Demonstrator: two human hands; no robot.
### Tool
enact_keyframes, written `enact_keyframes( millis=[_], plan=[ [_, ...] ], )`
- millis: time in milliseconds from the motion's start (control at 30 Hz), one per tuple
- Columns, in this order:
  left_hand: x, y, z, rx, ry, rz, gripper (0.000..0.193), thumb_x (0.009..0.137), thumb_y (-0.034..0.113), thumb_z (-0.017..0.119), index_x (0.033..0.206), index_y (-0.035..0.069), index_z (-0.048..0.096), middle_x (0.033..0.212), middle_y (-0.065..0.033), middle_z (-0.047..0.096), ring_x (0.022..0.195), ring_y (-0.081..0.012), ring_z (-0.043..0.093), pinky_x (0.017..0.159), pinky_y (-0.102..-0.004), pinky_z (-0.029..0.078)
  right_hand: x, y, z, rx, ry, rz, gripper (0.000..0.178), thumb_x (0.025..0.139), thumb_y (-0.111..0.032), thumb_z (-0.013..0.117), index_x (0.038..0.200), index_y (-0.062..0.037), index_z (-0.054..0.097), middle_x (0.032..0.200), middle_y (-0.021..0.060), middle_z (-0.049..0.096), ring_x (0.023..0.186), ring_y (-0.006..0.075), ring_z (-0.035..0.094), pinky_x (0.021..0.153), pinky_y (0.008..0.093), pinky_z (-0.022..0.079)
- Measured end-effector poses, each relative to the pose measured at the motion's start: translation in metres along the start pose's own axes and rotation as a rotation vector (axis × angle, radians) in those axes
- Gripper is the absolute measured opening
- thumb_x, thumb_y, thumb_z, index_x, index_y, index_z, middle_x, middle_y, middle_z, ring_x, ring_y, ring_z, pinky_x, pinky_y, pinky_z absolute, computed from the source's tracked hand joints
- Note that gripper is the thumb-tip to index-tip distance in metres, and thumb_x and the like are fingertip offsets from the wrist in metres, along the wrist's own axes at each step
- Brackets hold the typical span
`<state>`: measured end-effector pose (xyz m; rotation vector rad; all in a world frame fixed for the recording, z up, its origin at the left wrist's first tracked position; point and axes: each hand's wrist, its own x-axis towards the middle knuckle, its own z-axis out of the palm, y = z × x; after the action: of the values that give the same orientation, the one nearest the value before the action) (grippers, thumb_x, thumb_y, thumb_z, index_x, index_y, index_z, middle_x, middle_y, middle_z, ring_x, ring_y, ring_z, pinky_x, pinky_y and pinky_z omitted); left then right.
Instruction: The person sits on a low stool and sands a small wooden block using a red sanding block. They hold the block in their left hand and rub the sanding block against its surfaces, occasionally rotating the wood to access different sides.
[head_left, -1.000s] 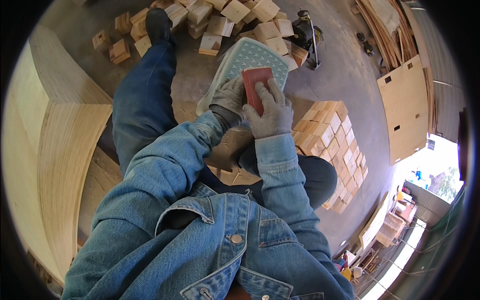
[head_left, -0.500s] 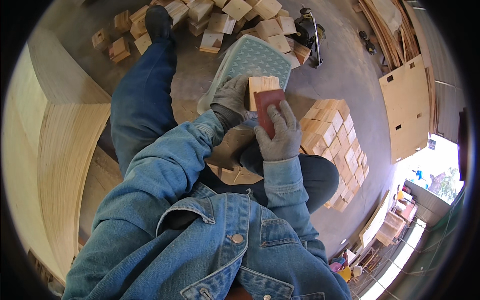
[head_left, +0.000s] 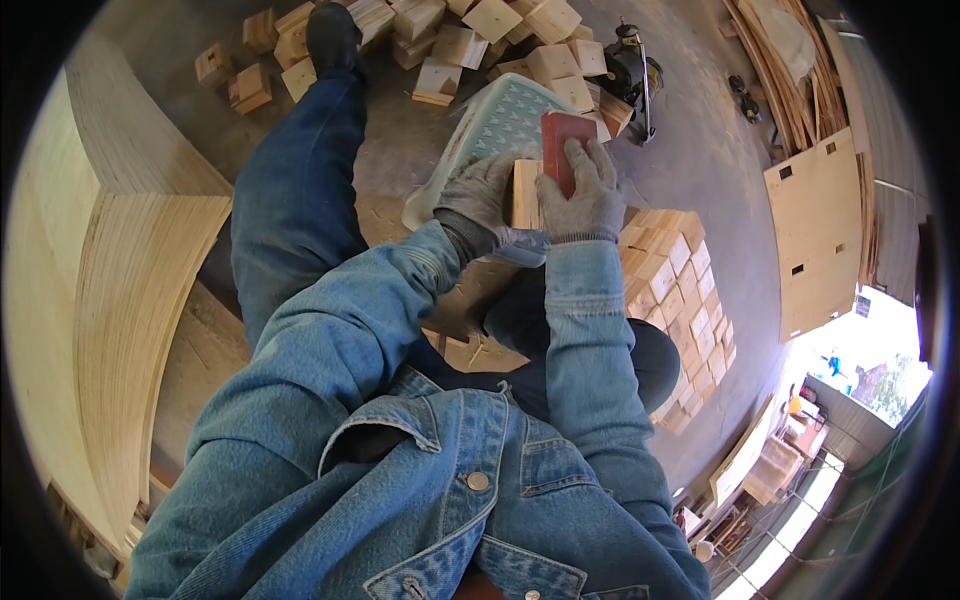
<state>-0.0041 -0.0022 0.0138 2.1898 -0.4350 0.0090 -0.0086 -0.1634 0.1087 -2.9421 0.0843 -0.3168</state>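
Observation:
My left hand (head_left: 478,200), in a grey glove, grips the left side of a pale wooden block (head_left: 526,196), its fingers partly hidden. Over the block's right part, my gloved right hand (head_left: 584,200) holds a flat reddish-brown sanding block (head_left: 567,150). The sanding block reaches past the wooden block's far edge and covers part of it. Beneath both hands is a pale green plastic stool (head_left: 500,118) with a patterned top. Whether the wooden block rests on the stool, I cannot tell.
Many loose wooden blocks (head_left: 462,48) lie beyond the stool. A neat stack of blocks (head_left: 672,290) stands to the right by my knee. A black-and-silver power tool (head_left: 632,80) sits on the floor. Large plywood panels (head_left: 140,270) rise at left; another holed board (head_left: 815,235) leans at right.
My right hand has slid the sanding block away from me over the wooden block. My left hand keeps its grip. The whole view has shifted slightly.

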Motion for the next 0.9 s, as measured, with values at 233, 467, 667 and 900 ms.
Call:
enact_keyframes(
  millis=[233,467,667,900],
  plan=[
    [0.003,-0.006,-0.003,-0.057,-0.078,-0.027,0.1,0.068,0.034,0.093,0.153,0.014,0.044,0.146,-0.0148,0.056,0.139,-0.0353,0.052,0.124,-0.0466,0.036,-0.098,0.005,-0.035,0.12,-0.031,0.054,0.066,0.078,-0.028,0.086,0.139,-0.0128,0.068,0.155,0.0192,0.055,0.135,0.0395,0.057,0.111,0.0514,0.046],
    [0.003,-0.003,-0.004,-0.059,-0.104,-0.041,0.1,0.07,0.036,0.089,0.155,0.015,0.041,0.15,-0.0141,0.054,0.144,-0.0323,0.049,0.128,-0.0482,0.029,-0.113,0.007,-0.043,0.163,0.0,0.076,0.064,0.075,-0.026,0.088,0.135,-0.0102,0.071,0.153,0.0207,0.057,0.13,0.0411,0.061,0.109,0.0511,0.048],
    [0.0,0.003,-0.011,-0.021,0.034,0.053,0.099,0.065,0.042,0.098,0.146,0.013,0.051,0.136,-0.0148,0.063,0.125,-0.0375,0.061,0.113,-0.0489,0.048,-0.065,0.009,-0.019,0.162,0.058,0.006,0.062,0.076,-0.027,0.086,0.134,-0.0123,0.072,0.149,0.0201,0.059,0.132,0.04,0.06,0.11,0.0515,0.047],
    [0.004,0.003,-0.012,0.018,-0.206,-0.094,0.108,0.075,0.052,0.087,0.16,0.009,0.036,0.157,-0.0197,0.046,0.149,-0.0359,0.043,0.13,-0.0476,0.027,0.031,0.003,0.002,0.028,-0.053,0.031,0.064,0.078,-0.032,0.085,0.139,-0.0196,0.07,0.153,0.0119,0.058,0.133,0.0396,0.059,0.113,0.0501,0.048]
  ],
)
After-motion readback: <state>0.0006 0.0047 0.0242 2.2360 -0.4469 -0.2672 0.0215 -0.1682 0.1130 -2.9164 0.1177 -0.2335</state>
